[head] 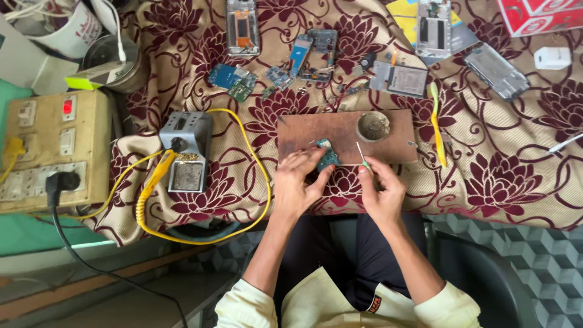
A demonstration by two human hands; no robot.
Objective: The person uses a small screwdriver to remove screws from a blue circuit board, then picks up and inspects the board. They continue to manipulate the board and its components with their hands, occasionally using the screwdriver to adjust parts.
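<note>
The left hand (pixel 296 182) has its grip clamped on a small circuit board (pixel 328 157), pressing it against the near edge of a wooden board (pixel 340 130) on the desk. The right hand (pixel 381 189) pinches a thin tool (pixel 362 154), tip raised just beside the circuit board. A round tin (pixel 373 126) sits on the wooden board.

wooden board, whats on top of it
On the wooden board: a round tin and part of a small circuit board under the left hand. The tin's contents can't be made out.
</note>
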